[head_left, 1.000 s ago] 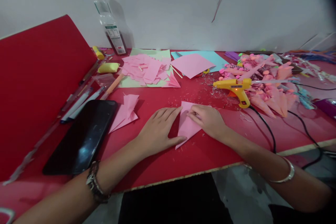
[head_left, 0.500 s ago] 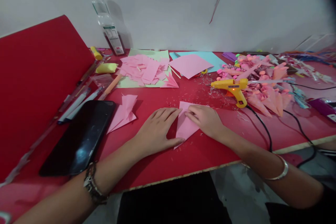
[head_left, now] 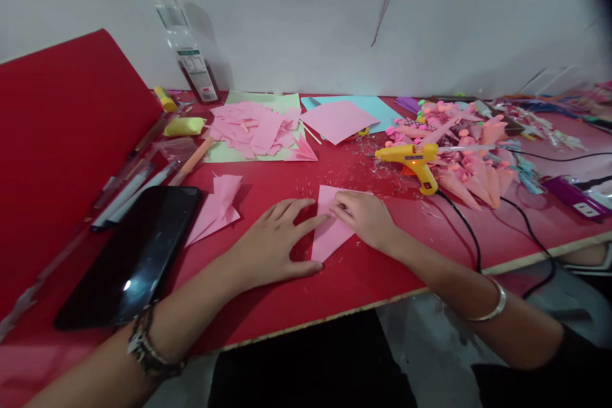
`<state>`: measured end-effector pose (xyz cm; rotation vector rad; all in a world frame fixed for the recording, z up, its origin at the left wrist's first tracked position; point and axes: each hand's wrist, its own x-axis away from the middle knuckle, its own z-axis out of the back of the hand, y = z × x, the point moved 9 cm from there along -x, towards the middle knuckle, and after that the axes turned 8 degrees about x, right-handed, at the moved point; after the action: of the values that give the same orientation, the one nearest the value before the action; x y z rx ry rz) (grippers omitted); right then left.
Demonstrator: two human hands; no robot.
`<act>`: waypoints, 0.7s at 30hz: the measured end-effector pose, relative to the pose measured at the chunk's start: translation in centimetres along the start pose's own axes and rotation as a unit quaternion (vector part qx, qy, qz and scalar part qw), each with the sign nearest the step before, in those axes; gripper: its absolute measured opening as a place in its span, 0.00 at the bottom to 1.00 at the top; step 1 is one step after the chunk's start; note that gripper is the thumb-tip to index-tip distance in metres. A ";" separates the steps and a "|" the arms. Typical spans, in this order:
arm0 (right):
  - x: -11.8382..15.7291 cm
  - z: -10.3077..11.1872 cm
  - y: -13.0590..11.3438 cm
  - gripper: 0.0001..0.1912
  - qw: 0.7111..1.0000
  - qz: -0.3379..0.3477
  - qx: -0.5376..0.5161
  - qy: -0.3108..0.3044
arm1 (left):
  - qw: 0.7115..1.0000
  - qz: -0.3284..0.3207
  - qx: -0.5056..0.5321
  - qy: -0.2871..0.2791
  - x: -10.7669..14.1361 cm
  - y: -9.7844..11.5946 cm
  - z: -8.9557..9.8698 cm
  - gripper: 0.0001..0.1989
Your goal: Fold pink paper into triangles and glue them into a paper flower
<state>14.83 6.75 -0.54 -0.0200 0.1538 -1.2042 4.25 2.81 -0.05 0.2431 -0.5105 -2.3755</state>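
A folded sheet of pink paper (head_left: pixel 329 241) lies on the red tabletop in front of me. Spread over its left side is my left hand (head_left: pixel 270 242), open, the index fingertip on the sheet and the thumb at its lower left corner. My right hand (head_left: pixel 366 217) rests on the upper right of the sheet, fingers curled and pressed together on the paper; the hand covers part of it. Left of my left hand are folded pink paper pieces (head_left: pixel 217 207), beside a black phone (head_left: pixel 131 261).
A yellow glue gun (head_left: pixel 411 159) with a black cord lies before a heap of pink paper cones (head_left: pixel 473 185). Pink cut pieces (head_left: pixel 258 127) sit on green paper at the back. A bottle (head_left: pixel 194 60) stands by the wall. A purple box (head_left: pixel 576 197) is far right.
My left index finger has shifted down onto the paper, and the thumb has drawn back to its lower corner. My right hand stays curled on the sheet. The whole view has shifted slightly.
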 end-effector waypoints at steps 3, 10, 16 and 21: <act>0.0 0.1 -0.1 0.12 1.000 0.006 0.003 0.006 | 1.000 0.000 -0.008 -0.019 0.1 -0.2 -0.1 0.30; 0.1 0.2 -0.4 0.12 1.000 0.017 0.017 0.006 | 0.999 -0.030 -0.024 -0.035 -0.2 -0.1 -0.2 0.32; -0.1 0.3 -0.6 0.11 0.998 0.020 0.060 0.015 | 0.994 -0.064 -0.033 -0.078 -0.2 0.5 -1.0 0.33; 0.9 1.8 -1.5 0.10 0.994 0.052 0.070 0.059 | 0.994 -0.055 -0.044 -0.089 -0.1 0.3 -1.2 0.33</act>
<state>13.96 5.29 1.33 0.1809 0.1714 -1.1093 4.90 2.31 -0.96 0.0187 -0.4856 -2.5338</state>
